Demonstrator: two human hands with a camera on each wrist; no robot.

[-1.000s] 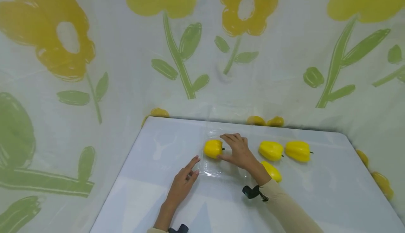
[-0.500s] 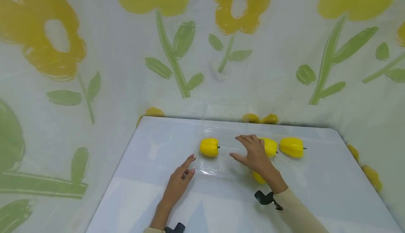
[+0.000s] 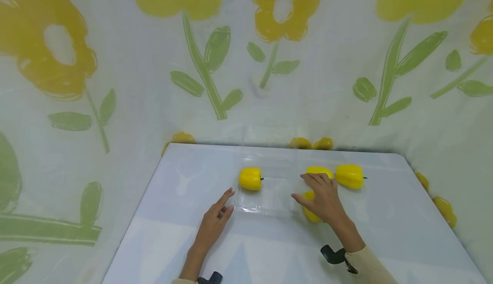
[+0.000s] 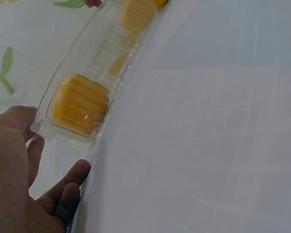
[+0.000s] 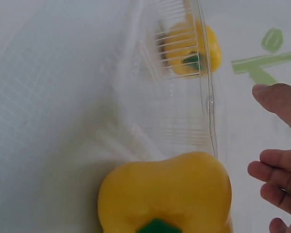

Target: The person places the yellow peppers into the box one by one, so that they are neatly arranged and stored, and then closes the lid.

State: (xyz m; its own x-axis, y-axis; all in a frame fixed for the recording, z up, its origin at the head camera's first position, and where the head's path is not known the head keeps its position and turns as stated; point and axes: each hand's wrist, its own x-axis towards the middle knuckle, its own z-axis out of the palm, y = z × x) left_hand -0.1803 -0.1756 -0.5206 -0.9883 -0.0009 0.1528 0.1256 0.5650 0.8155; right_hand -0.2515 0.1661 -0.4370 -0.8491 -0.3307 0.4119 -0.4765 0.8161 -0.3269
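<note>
Tbh I couldn't make out a single readable word, label, brand, number or sign on anything at all, not in the head view and not in either of the wrist views.

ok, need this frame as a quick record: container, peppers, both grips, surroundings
container: clear plastic, appears open, on white table
packed pepper: yellow, in container's left end, stem pointing right in head view
loose peppers: three, yellow, right of container: rear-left pepper, rear-right pepper, near pepper
left grip: fingertips at container's left edge, contact unclear
right grip: fingers apart, holding nothing, partly hiding rear-left and near peppers in head view
backdrop: flower print, behind table
</note>
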